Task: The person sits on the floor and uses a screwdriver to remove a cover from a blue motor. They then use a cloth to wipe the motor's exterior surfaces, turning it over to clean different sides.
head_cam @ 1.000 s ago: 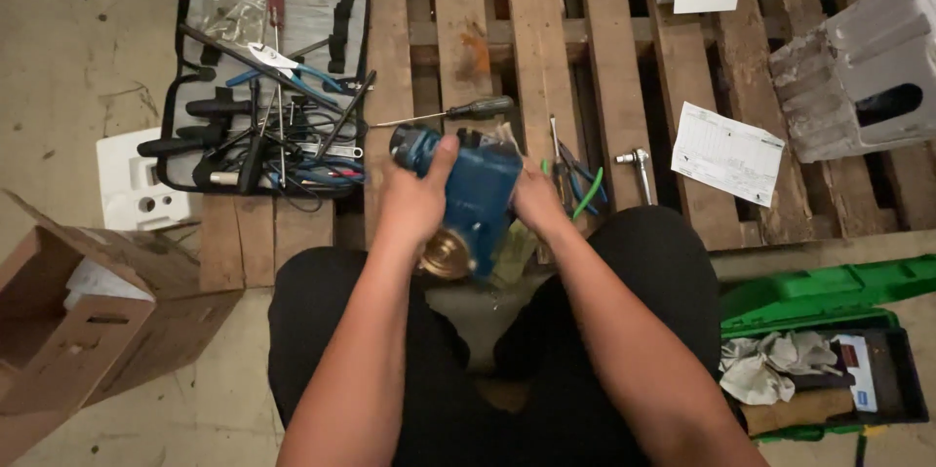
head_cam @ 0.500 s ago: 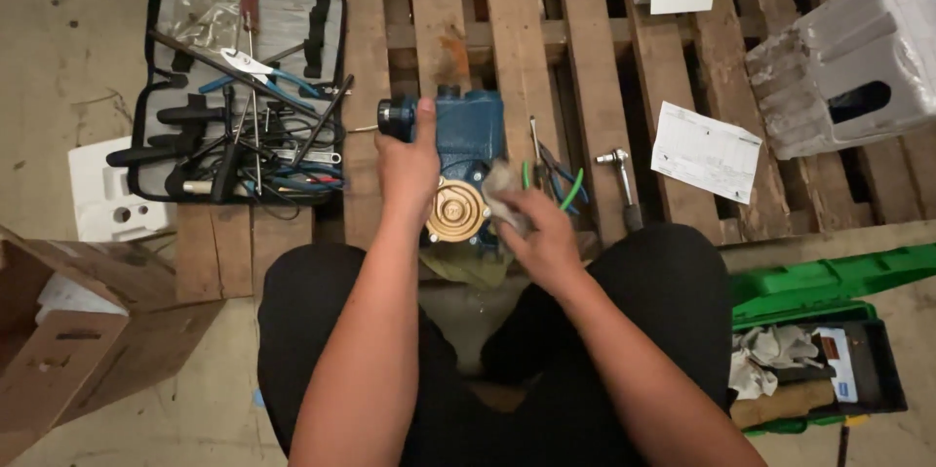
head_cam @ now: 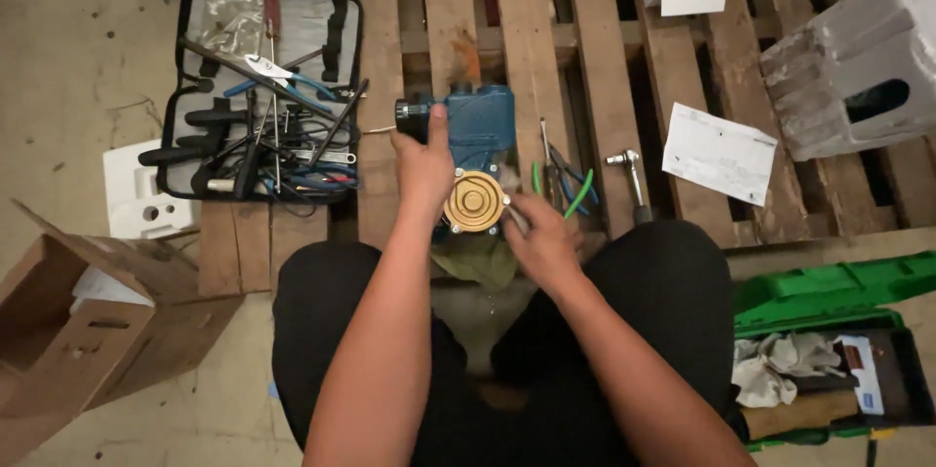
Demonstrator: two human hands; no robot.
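Blue pump (head_cam: 485, 121): now lowered onto pallet (head_cam: 526, 28); left hand (head_cam: 425, 167) clasps it; right hand (head_cam: 542, 241) pinches brass cover (head_cam: 475, 201).

Both forearms are bare from the elbows down, with no sleeves showing in the head view. The left hand (head_cam: 426, 167) and the right hand (head_cam: 542, 241) wear no gloves, and no rings, watch or wristband can be made out. The legs are covered by plain black trousers (head_cam: 322, 330) of soft cloth, without visible print, seams or pockets.
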